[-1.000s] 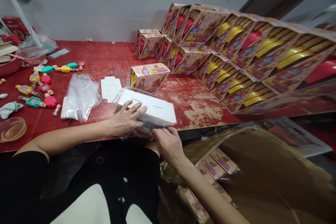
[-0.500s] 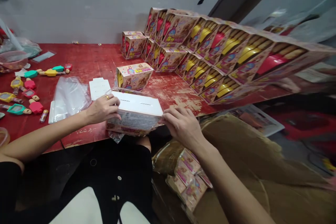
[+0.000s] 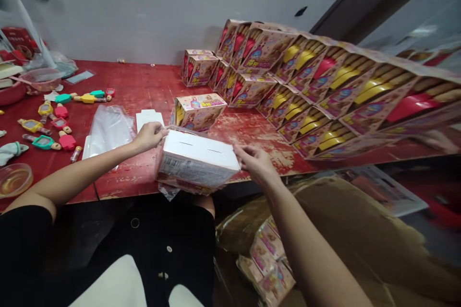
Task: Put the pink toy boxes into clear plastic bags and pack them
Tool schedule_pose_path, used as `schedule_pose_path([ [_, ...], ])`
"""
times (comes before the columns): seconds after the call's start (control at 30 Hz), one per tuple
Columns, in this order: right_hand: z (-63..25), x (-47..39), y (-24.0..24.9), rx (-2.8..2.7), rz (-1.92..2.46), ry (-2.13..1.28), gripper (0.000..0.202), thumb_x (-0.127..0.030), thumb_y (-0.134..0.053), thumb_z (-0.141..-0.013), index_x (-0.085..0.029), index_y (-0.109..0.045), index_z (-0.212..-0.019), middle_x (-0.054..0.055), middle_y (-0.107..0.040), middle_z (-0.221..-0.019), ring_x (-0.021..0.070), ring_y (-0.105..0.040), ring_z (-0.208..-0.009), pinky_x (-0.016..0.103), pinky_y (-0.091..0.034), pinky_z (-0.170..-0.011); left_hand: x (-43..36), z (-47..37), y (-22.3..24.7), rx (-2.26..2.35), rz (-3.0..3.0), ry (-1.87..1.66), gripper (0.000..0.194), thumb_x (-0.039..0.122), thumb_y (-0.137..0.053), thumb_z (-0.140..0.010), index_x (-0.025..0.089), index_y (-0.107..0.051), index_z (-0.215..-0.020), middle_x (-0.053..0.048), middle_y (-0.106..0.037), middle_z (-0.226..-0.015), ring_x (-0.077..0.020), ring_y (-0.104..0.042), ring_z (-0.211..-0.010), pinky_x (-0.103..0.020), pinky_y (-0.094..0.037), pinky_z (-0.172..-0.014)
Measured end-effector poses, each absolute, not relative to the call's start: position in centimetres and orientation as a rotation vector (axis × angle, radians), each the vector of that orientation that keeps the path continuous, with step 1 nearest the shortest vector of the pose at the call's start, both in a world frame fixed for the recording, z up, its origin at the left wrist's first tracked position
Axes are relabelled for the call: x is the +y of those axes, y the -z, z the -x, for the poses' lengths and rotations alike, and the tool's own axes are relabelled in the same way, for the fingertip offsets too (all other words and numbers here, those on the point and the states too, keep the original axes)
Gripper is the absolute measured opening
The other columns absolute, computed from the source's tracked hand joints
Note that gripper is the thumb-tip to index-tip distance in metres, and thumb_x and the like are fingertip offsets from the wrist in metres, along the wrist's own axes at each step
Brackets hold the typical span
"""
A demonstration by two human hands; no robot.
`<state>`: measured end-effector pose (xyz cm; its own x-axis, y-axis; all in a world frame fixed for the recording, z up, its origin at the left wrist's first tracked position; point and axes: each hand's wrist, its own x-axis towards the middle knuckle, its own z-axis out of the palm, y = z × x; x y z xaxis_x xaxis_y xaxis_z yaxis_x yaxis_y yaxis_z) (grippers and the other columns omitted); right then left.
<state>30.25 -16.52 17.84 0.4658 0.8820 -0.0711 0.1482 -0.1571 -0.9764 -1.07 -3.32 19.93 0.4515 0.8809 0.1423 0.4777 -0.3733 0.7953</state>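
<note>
A box with a white face (image 3: 200, 153) and printed sides sits at the table's front edge, with clear plastic wrap around its lower part. My left hand (image 3: 149, 135) pinches the wrap at the box's upper left corner. At the right end, my right hand (image 3: 254, 160) has its fingers closed at the corner, touching the box or its film; which one is too small to tell. Just behind stands a printed box (image 3: 200, 111) with yellow contents. A white card (image 3: 148, 117) and a pile of clear plastic bags (image 3: 111, 127) lie to the left.
Stacked printed boxes (image 3: 266, 50) with red and yellow contents line the back right of the red table (image 3: 144, 81). Small coloured toys (image 3: 43, 141) and a clear bowl (image 3: 15, 180) are at left. Below right, an open carton (image 3: 338, 220) stands beside more wrapped boxes (image 3: 268, 254).
The view has shifted, so things appear further right. My left hand has moved from the box's left side up to its upper left corner, and more of the printed side shows.
</note>
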Motion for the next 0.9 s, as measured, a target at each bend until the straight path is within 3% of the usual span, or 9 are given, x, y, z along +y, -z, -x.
schedule_pose_path([
  [0.1, -30.1, -15.7, -18.2, -0.896, 1.645, -0.838, 0.057, -0.066, -0.088, -0.049, -0.018, -0.061, -0.065, -0.001, -0.051, -0.052, 0.0076, -0.041, -0.045, 0.02, -0.031, -0.039, -3.4, 1.3, -19.6, 1.145, -2.066, -0.852, 0.025, 0.033, -0.06, -0.091, 0.017, -0.061, -0.072, 0.002, -0.059, -0.053, -0.013, -0.055, -0.052, -0.023, -0.036, -0.057],
  [0.27, -28.8, -14.7, -19.7, -0.935, 1.668, -0.575, 0.05, -0.058, -0.087, -0.051, -0.018, -0.058, -0.054, 0.002, -0.054, -0.053, 0.0106, -0.046, -0.053, 0.024, -0.038, -0.05, -3.9, 1.2, -19.2, 1.04, -1.951, -1.048, 0.026, 0.041, -0.064, -0.088, 0.016, -0.065, -0.079, 0.005, -0.054, -0.051, -0.0101, -0.049, -0.046, -0.022, -0.032, -0.052],
  [0.43, -28.1, -16.5, -23.6, -1.023, 1.631, -0.311, 0.037, -0.052, -0.08, -0.059, -0.018, -0.068, -0.067, 0.005, -0.063, -0.065, 0.0147, -0.051, -0.062, 0.027, -0.04, -0.057, -5.8, 2.1, -23.3, 0.838, -1.748, -1.233, 0.036, 0.05, -0.069, -0.085, 0.017, -0.061, -0.074, 0.006, -0.049, -0.047, -0.0074, -0.042, -0.04, -0.021, -0.03, -0.045],
  [0.57, -28.7, -18.1, -26.9, -1.204, 1.64, -0.181, 0.035, -0.052, -0.073, -0.07, -0.018, -0.07, -0.077, 0.0, -0.055, -0.058, 0.0115, -0.042, -0.051, 0.027, -0.032, -0.05, -6.2, 3.5, -27.4, 0.742, -1.816, -1.328, 0.037, 0.05, -0.075, -0.083, 0.016, -0.064, -0.074, 0.006, -0.047, -0.048, -0.005, -0.036, -0.041, -0.02, -0.023, -0.044],
  [0.67, -28.7, -18.5, -27.5, -1.299, 1.736, -0.267, 0.032, -0.05, -0.071, -0.074, -0.019, -0.068, -0.075, 0.002, -0.055, -0.057, 0.0133, -0.045, -0.052, 0.028, -0.032, -0.051, -5.2, 4.5, -27.3, 0.833, -1.929, -1.183, 0.034, 0.043, -0.077, -0.08, 0.014, -0.065, -0.068, 0.005, -0.046, -0.048, -0.0047, -0.034, -0.044, -0.02, -0.02, -0.045],
  [0.8, -27.0, -16.5, -27.1, -1.383, 1.656, -0.023, 0.032, -0.049, -0.065, -0.083, -0.02, -0.073, -0.093, 0.011, -0.069, -0.09, 0.0212, -0.06, -0.075, 0.039, -0.05, -0.071, -4.4, 5.8, -24.7, 0.956, -1.969, -1.153, 0.021, 0.033, -0.075, -0.08, 0.012, -0.072, -0.077, 0.004, -0.051, -0.055, -0.0059, -0.04, -0.051, -0.02, -0.026, -0.051],
  [0.9, -24.2, -12.7, -27.4, -1.722, 1.467, -0.002, 0.065, -0.057, -0.079, -0.07, -0.017, -0.069, -0.12, 0.017, -0.067, -0.122, 0.032, -0.063, -0.111, 0.051, -0.05, -0.1, -4.8, 5.9, -24.0, 0.909, -2.006, -1.168, 0.018, 0.031, -0.074, -0.083, 0.012, -0.072, -0.084, 0.005, -0.051, -0.058, -0.0063, -0.042, -0.054, -0.021, -0.031, -0.055],
])
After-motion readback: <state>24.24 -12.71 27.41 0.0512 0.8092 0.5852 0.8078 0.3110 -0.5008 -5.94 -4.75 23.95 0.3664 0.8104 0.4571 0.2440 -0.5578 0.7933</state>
